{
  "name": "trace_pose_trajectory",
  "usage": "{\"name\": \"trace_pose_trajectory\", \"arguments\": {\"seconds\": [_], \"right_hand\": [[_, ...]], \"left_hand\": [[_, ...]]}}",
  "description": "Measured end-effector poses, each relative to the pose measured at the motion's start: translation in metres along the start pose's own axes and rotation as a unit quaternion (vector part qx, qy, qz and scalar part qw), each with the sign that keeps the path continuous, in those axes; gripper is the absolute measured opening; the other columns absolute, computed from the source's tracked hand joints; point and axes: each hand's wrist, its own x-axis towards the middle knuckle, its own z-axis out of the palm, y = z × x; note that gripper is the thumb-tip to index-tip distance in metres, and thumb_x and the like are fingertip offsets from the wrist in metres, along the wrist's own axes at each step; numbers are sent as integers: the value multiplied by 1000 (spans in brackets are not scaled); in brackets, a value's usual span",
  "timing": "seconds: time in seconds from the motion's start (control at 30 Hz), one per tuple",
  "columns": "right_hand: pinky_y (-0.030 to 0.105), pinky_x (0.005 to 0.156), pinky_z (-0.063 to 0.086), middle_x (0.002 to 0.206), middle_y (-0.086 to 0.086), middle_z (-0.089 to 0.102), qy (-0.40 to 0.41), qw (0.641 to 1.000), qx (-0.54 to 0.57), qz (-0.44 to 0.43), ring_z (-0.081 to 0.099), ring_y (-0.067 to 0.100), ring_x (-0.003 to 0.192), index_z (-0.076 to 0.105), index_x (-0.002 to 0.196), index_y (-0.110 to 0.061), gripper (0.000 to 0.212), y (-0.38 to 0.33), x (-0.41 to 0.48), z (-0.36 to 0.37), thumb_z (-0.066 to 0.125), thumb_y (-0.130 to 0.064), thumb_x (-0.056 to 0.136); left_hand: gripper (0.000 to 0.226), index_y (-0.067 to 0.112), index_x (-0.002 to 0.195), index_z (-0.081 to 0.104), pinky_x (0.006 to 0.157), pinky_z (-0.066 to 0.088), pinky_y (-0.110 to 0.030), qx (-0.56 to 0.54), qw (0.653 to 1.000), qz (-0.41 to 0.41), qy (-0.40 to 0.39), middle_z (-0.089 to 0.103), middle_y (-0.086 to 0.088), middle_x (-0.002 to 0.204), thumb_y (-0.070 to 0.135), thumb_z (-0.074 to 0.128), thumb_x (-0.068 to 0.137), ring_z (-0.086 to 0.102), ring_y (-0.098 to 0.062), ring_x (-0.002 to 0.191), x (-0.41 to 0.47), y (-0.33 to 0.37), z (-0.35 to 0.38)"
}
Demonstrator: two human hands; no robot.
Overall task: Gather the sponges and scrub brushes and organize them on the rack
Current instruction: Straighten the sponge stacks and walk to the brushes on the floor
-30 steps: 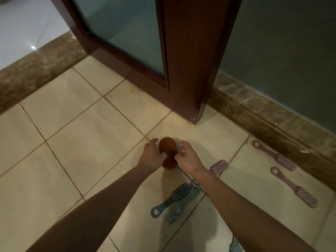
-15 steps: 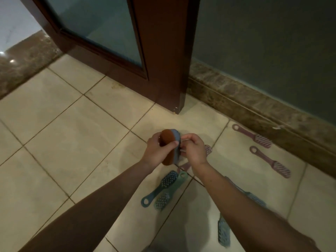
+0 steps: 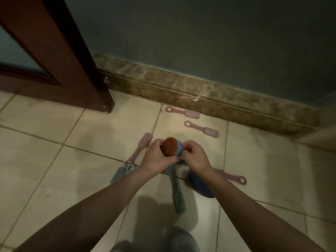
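The sponge (image 3: pixel 171 147), brown on one face and blue on the other, is held up off the floor. The left hand (image 3: pixel 156 159) has its fingers curled round it, and the right hand (image 3: pixel 195 157) pinches its blue edge. Gathering looks barely begun. No rack is in view, and brushes lie scattered: a pink brush (image 3: pixel 143 142) left of the fingers, a second pink brush (image 3: pixel 202 129) beyond them, a teal brush (image 3: pixel 177 193) nearer than them. Around are pale floor tiles (image 3: pixel 54 179), a stone baseboard (image 3: pixel 236 104), a dark door (image 3: pixel 60 57) and a grey-green wall (image 3: pixel 218 33).
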Motion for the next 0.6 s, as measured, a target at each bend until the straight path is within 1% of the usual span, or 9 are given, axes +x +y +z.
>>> {"name": "trace_pose_trajectory", "arguments": {"seconds": [0.03,0.1,0.17,0.23,0.3,0.37,0.47,0.53,0.6], "right_hand": [[32,73,51,84,-2,66,2,999,-36,4,62,17,81,60,91,-20,13,8,-4,-8,59,-10,84],[36,75,53,95,2,66,3,993,-115,24,63,20,89,60,104,-19,22,24,-12,-22,64,-19,82],[36,80,52,109,6,62,-9,978,-207,34,59,25,101,56,115,-17,41,37,-19,-32,69,-25,76],[36,87,48,119,7,54,-33,957,-283,49,51,27,113,49,124,-19,59,47,-25,-37,72,-31,71],[36,91,43,125,6,46,-48,942,-329,55,44,27,118,42,129,-21,72,54,-30,-37,75,-39,68],[37,92,41,126,5,41,-52,931,-357,46,40,26,118,36,130,-23,79,60,-32,-33,76,-47,66],[37,92,42,123,3,41,-49,915,-400,4,40,24,115,33,129,-25,81,68,-31,-27,73,-56,66],[37,88,43,121,2,44,-58,907,-417,-17,44,23,111,35,126,-24,78,70,-28,-25,72,-58,66],[34,80,44,114,0,47,-65,910,-409,-23,47,21,105,39,119,-25,73,65,-25,-25,72,-59,64]], "left_hand": [[69,21,116,49,84,50,-30,9,1000,1,-11,58,2,108,32,85,59,58,-14,96,-1,2,9],[71,21,118,46,88,51,-38,28,999,-1,-35,58,0,111,33,84,60,59,-18,99,-4,6,25],[70,23,120,43,89,51,-38,57,997,-3,-53,57,1,110,33,83,63,59,-19,100,-5,9,36],[71,23,122,42,88,51,-37,77,995,-10,-59,56,3,108,33,83,65,59,-21,101,-3,8,42],[71,23,123,41,86,51,-37,95,993,-18,-62,55,3,108,35,82,66,59,-21,101,-1,10,45],[72,23,123,40,86,51,-37,101,993,-28,-62,55,3,108,37,82,66,58,-21,100,1,9,47],[74,24,125,39,88,51,-37,96,993,-41,-63,54,3,110,37,82,66,57,-19,101,5,7,48],[75,25,127,39,90,50,-37,86,993,-51,-64,53,4,110,36,82,66,55,-18,101,7,4,47],[75,24,129,40,91,50,-37,68,994,-56,-60,54,3,114,34,81,68,55,-18,103,10,3,47]]}}
